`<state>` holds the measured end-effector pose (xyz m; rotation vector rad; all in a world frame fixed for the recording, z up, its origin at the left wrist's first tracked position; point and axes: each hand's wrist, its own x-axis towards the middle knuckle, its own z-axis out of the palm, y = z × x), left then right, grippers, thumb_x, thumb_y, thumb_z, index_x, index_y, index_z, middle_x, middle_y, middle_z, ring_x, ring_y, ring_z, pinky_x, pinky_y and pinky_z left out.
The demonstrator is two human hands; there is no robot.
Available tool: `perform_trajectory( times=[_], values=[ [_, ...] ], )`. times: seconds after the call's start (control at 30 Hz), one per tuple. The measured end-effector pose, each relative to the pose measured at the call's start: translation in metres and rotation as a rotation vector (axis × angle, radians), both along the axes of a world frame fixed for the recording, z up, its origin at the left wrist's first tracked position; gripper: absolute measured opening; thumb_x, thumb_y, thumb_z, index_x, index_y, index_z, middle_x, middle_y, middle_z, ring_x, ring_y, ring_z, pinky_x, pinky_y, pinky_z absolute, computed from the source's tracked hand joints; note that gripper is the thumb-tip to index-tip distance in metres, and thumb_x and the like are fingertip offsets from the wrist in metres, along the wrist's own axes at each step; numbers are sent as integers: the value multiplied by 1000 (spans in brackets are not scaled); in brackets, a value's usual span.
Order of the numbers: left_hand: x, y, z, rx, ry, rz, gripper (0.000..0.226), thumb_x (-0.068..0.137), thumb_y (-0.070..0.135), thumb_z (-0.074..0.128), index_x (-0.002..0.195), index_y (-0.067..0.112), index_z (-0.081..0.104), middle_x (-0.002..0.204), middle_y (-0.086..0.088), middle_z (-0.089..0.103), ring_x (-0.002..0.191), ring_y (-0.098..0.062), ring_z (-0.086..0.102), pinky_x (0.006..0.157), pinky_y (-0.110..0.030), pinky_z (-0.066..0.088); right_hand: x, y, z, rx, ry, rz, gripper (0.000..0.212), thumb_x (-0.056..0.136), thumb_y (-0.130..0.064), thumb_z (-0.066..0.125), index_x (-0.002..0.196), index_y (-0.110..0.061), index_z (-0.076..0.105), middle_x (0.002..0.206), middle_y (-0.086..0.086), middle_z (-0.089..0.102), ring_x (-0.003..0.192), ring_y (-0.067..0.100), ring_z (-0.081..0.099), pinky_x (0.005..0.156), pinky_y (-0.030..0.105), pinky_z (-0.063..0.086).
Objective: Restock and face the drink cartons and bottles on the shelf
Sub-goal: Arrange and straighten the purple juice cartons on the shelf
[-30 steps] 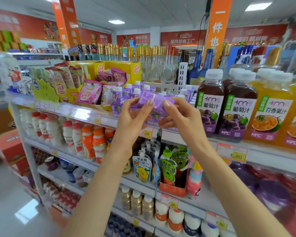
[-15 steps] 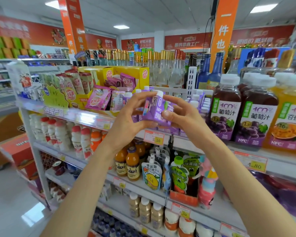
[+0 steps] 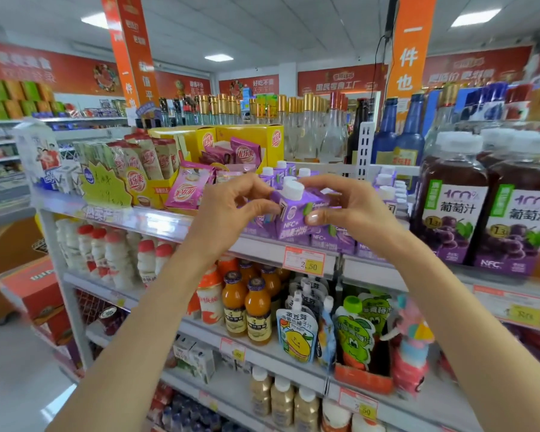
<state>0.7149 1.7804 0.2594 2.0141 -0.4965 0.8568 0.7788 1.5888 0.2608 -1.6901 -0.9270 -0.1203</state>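
Note:
A small purple drink carton [image 3: 293,213] with a white cap stands upright at the front of the top shelf [image 3: 262,244]. My left hand [image 3: 231,207] pinches its left edge and my right hand [image 3: 349,204] pinches its right side. More purple cartons [image 3: 334,238] of the same kind stand in rows beside and behind it, partly hidden by my hands. Large grape juice bottles [image 3: 449,207] stand to the right on the same shelf.
Yellow boxes and pink sachets [image 3: 187,191] fill the shelf to the left. A price tag [image 3: 304,260] hangs on the shelf edge. Orange juice bottles [image 3: 247,304] and spout pouches [image 3: 296,335] sit on the shelf below. An orange box [image 3: 38,294] stands on the floor at left.
The carton has turned from lying tilted between my hands to standing upright with its cap up, and has come down among the purple cartons at the shelf front. The view has shifted closer.

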Motion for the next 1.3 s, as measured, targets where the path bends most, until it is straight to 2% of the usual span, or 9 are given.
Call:
perform_trajectory(
  times=[0.1,0.23,0.37,0.47,0.6,0.83,1.0,1.13,1.3],
  values=[
    [5,6,2,20,-51,-1,17,86,17,61,74,29,62,65,21,65,65,3,58,66,-10,44,2,0,8,-128,-71,-10,44,69,-6,79,94,-38,62,103,-19,62,96,9,58,85,23,47],
    [7,-3,4,40,-58,14,18,90,33,50,87,23,65,74,16,67,72,7,60,68,-6,41,5,-8,35,-308,-271,-103,46,64,-7,84,91,-36,62,96,-16,60,88,15,57,82,30,49],
    [29,-15,1,-7,-10,125,11,90,29,56,97,25,63,94,11,66,86,-1,61,73,-16,45,17,-21,86,-545,-446,-177,42,64,-12,84,98,-28,66,89,-13,63,83,9,57,78,26,45],
    [57,-19,-4,147,-7,292,20,87,18,66,106,13,64,105,0,63,97,-13,56,82,-22,40,42,-26,126,-736,-573,-235,42,68,-17,82,106,-21,65,89,-13,60,86,11,55,76,25,41],
    [84,-23,-8,391,14,446,46,79,28,73,119,10,57,120,-10,55,115,-27,45,91,-27,29,91,-17,154,-989,-662,-321,43,77,-15,75,114,-13,53,92,-2,56,79,16,50,69,24,35],
    [95,-17,-12,554,123,505,62,80,35,71,135,22,45,134,2,47,128,-19,39,98,-32,33,178,23,140,-1321,-766,-386,44,82,-18,71,121,-19,50,107,0,57,89,17,51,62,22,37],
    [99,-9,-13,555,147,464,70,74,23,76,136,25,43,132,4,47,121,-19,47,93,-35,42,213,43,114,-1412,-822,-376,40,83,-12,69,118,-20,51,105,-3,53,82,15,49,56,18,36],
    [99,-9,-14,550,124,471,69,76,23,74,137,28,42,131,8,45,106,-17,55,77,-31,43,227,50,101,-1475,-788,-336,41,83,-13,70,118,-23,51,117,2,57,98,21,56,73,30,47],
    [101,-7,-17,515,118,418,68,77,21,74,137,27,41,129,6,44,98,-16,57,75,-33,46,231,54,86,-1518,-710,-250,45,85,-13,68,124,-19,49,121,3,50,98,20,48,87,40,48]
  ],
)
